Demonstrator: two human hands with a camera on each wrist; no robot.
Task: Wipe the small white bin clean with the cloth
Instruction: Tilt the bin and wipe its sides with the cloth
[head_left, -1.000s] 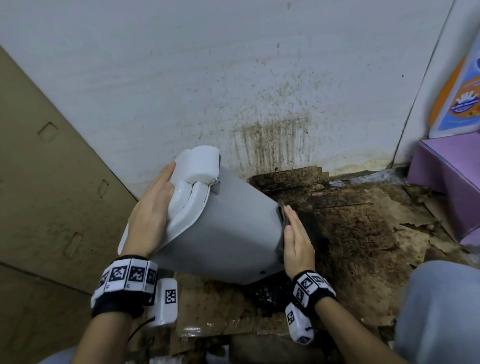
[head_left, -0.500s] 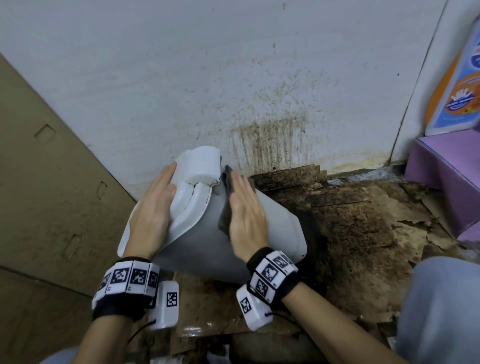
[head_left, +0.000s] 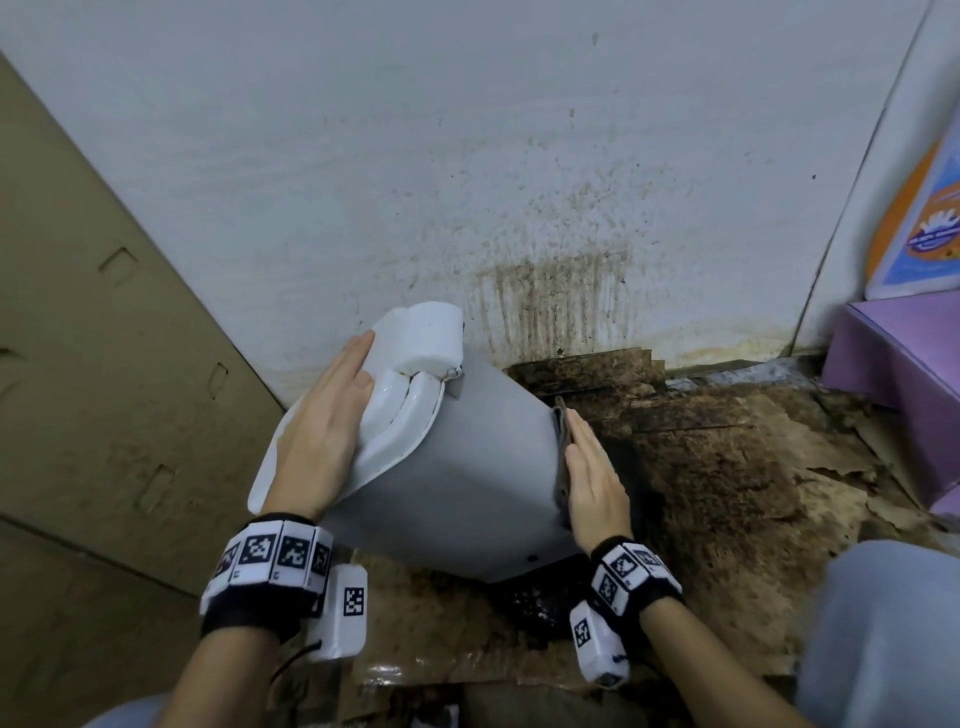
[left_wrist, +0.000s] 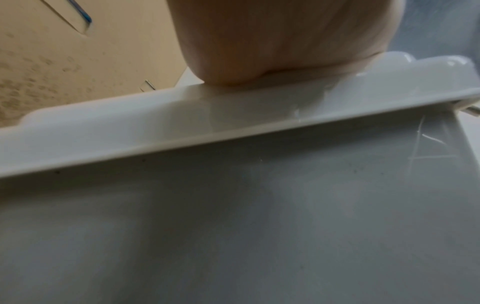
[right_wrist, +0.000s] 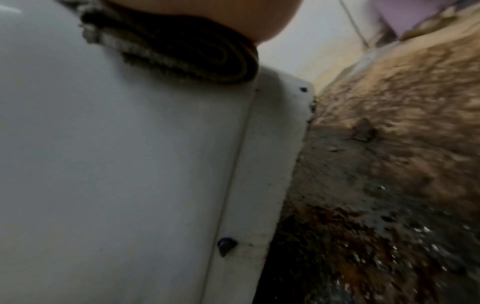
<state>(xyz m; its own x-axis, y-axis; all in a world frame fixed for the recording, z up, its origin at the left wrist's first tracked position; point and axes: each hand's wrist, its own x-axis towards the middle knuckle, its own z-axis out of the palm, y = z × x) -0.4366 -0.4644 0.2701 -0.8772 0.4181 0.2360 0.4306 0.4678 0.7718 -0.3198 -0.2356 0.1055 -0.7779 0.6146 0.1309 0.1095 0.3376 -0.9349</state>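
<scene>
My left hand (head_left: 322, 436) lies flat, fingers (head_left: 358, 358) straight, on the glossy white hinged lid (head_left: 410, 384) of the small white plastic bin (head_left: 467, 483), which is tipped over with its base end toward my right fingers and its lower edge on the stained brown cardboard floor (head_left: 727, 467). My right hand (head_left: 592, 483) is flat too, fingers extended, pressing the folded dark grey-brown cloth (right_wrist: 182, 53) against the bin's side near the base; it grips nothing, only pushes.

The risks as I judge them: the bin is balanced on one edge, so a hard stroke away from my left fingers could slide or roll it on the wet, dirty floor just beyond my right fingers. With no pinch on the cloth, it could slip off past the base rim and drop into that grime, then smear dirt back onto the bin.
</scene>
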